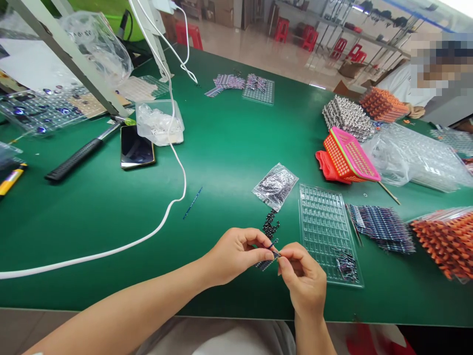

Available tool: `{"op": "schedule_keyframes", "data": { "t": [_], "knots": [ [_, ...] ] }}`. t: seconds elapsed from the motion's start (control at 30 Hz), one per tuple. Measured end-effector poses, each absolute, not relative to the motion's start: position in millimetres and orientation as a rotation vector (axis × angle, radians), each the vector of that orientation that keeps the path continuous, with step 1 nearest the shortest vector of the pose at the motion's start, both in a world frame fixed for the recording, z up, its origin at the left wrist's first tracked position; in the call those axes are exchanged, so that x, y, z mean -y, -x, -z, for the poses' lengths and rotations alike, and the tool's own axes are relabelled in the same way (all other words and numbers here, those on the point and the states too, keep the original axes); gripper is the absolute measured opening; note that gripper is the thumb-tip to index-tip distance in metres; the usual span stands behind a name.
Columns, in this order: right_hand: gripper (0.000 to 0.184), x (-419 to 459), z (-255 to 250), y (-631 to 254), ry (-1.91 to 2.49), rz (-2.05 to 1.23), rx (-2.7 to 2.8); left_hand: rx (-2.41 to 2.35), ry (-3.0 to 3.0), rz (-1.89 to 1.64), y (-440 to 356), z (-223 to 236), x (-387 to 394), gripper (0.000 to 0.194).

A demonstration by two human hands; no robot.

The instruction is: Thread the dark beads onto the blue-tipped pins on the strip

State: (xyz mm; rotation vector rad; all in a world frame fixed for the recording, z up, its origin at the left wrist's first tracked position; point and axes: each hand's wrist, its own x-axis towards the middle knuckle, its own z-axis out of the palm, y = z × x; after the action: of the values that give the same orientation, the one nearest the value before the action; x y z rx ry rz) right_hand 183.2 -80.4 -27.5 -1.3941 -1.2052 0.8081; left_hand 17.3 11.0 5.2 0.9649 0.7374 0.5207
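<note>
Near the front edge of the table, my left hand [244,254] pinches a thin blue patterned strip [274,243] between thumb and fingers. My right hand [305,278] meets it there, its thumb and fingertips closed on something too small to make out at the strip's end. More patterned strips [264,265] show just below the left fingertips. Small black beads [271,226] lie loose beyond my hands, by the mouth of a clear bag [276,185] of dark pieces. To the right, a clear compartment tray [320,222] carries a cluster of dark patterned pieces [346,266] in its near corner.
A lone blue strip [192,202] and a white cable [162,222] lie to the left, with a hammer [83,154], phone [136,148] and plastic box [177,129] farther off. Rightward are stacked blue strips [382,229], baskets [353,155] and orange bundles [445,241]. Another person's hand [417,112] shows far right.
</note>
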Motion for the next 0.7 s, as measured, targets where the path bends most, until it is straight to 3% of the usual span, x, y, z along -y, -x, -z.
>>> {"op": "schedule_keyframes", "data": {
  "t": [0.37,0.7],
  "knots": [
    [0.017,83.9,26.8,-184.2,1.285,-0.777,1.273,-0.716,-1.515,-0.668,-11.3,-10.1,-5.8,0.011],
    [0.015,82.1,24.3,-184.5,1.268,-0.807,1.288,-0.778,-1.459,-0.618,-12.8,-12.5,-4.6,0.013]
  ]
}}
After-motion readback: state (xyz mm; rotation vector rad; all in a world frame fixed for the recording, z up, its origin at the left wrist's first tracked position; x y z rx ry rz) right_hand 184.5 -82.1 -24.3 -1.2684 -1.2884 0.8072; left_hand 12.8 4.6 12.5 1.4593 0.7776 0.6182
